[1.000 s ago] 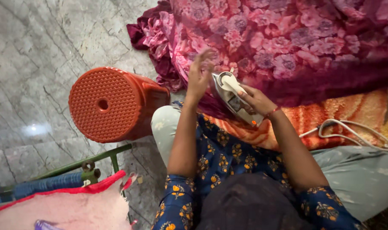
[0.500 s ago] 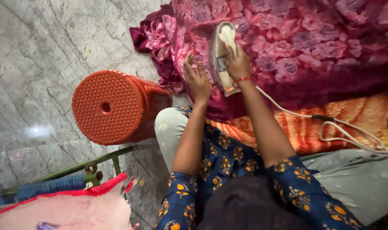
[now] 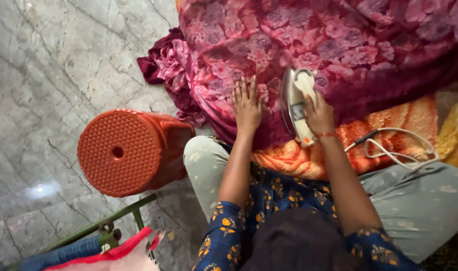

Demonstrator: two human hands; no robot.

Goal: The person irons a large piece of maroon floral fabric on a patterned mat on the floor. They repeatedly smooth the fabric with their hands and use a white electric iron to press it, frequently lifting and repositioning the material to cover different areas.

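Resting on its soleplate near the lower edge of the pink floral cloth (image 3: 339, 40), the white electric iron (image 3: 297, 103) has a cream handle and a grey cord (image 3: 389, 148) looping right over the orange striped blanket (image 3: 384, 130). The right hand (image 3: 318, 111) is wrapped tight around the handle. The left hand (image 3: 247, 105) lies flat, fingers spread, on the cloth just beside the iron. A red plastic stool (image 3: 123, 150) lies tipped on the marble floor (image 3: 53, 65) by the cloth's left corner.
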